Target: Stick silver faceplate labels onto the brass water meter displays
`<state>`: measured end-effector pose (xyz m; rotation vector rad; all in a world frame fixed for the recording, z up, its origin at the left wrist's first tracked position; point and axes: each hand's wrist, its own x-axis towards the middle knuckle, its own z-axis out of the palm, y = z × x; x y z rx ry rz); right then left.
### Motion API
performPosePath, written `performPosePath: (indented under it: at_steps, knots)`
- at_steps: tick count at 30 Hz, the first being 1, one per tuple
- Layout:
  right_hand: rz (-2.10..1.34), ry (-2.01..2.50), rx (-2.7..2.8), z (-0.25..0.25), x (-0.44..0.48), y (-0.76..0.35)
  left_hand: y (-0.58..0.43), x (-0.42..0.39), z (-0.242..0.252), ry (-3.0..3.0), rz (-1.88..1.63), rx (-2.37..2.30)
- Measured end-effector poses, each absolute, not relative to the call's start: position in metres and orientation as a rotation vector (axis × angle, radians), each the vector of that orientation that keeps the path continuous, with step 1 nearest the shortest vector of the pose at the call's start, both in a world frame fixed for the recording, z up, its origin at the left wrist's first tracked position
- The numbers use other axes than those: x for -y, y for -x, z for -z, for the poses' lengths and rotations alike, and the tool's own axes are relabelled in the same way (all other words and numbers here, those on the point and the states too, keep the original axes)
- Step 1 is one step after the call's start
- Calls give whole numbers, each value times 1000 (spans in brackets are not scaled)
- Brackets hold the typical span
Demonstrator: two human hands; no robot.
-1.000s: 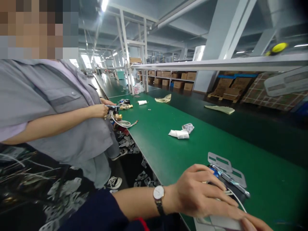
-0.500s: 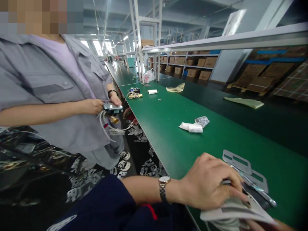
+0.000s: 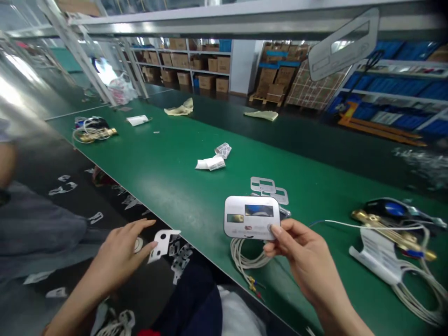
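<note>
My right hand (image 3: pixel 308 261) pinches the lower right corner of a white rounded label (image 3: pixel 234 231) with cut-out windows, above the green table. Below the label lies a coil of pale cable (image 3: pixel 241 261) with small coloured ends. My left hand (image 3: pixel 119 254) is past the table's front edge, its thumb and fingers apart. A white cut-out paper scrap (image 3: pixel 162 243) is by the thumb tip; whether it touches is unclear. Two grey cut-out plates (image 3: pixel 262 185) lie behind the label, partly covering a shiny rod-like piece.
On the right lie a brass-fitted gauge (image 3: pixel 394 207), cable and a curled paper sheet (image 3: pixel 381 256). Crumpled labels (image 3: pixel 212 163) are mid-table. Another brass assembly (image 3: pixel 93 129) sits at the far left. A cut-out plate (image 3: pixel 343 46) hangs from the overhead rail. A co-worker's arm (image 3: pixel 7 163) is at left.
The view has swung right. The right hand now holds the label up over the table. My left hand has moved from the work at the right to beyond the table edge, beside a paper scrap.
</note>
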<state>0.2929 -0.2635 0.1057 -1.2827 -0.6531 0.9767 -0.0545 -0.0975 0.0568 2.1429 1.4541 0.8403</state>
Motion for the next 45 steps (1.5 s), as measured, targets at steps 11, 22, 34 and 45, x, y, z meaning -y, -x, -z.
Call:
performPosePath:
  at_steps: [11,22,34,45]
  knots:
    - [-1196,1195,698,-103,266,-288,-127,142,-100,-920,-616,-442]
    - [-913,1181,479,-96,267,-314,17,81,-76,-1827,-682,-1244]
    - [-1073,1227,573,-107,271,-296,-89,139,-101,-1658,-794,-752]
    - [-1088,1218,553,-113,284,-287,-96,143,-108,-1360,-749,-699]
